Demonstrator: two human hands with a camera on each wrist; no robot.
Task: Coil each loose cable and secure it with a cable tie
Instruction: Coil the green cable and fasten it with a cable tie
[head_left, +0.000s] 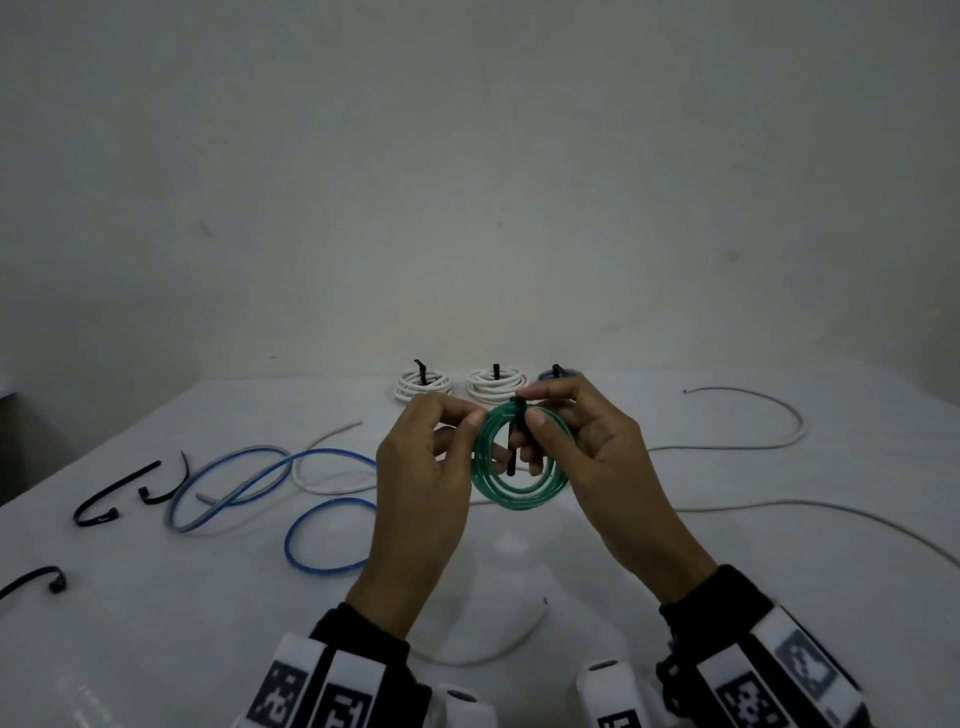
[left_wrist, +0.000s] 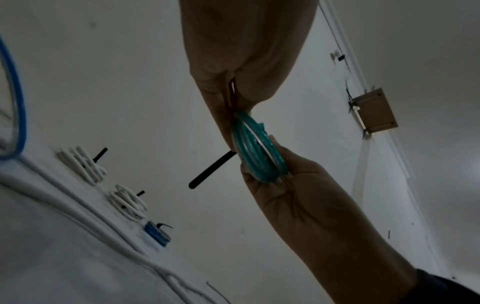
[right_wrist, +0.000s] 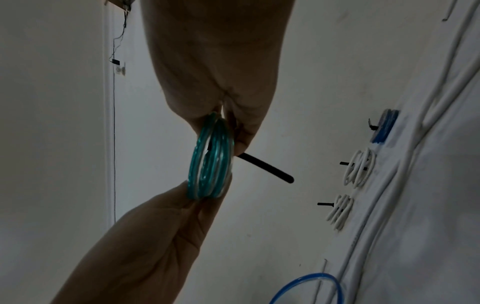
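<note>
Both hands hold a green cable coil upright above the white table. A black cable tie wraps the coil's top, and its tail hangs down across the opening. My left hand pinches the coil's left rim. My right hand pinches the tie at the coil's top, its other fingers behind the right rim. In the left wrist view the coil is edge-on and the tie tail sticks out. The right wrist view shows the same coil and tail.
Two tied white coils and a tied blue coil stand at the table's back. Loose blue cable, grey-blue cable and spare black ties lie left. Loose white cables run right.
</note>
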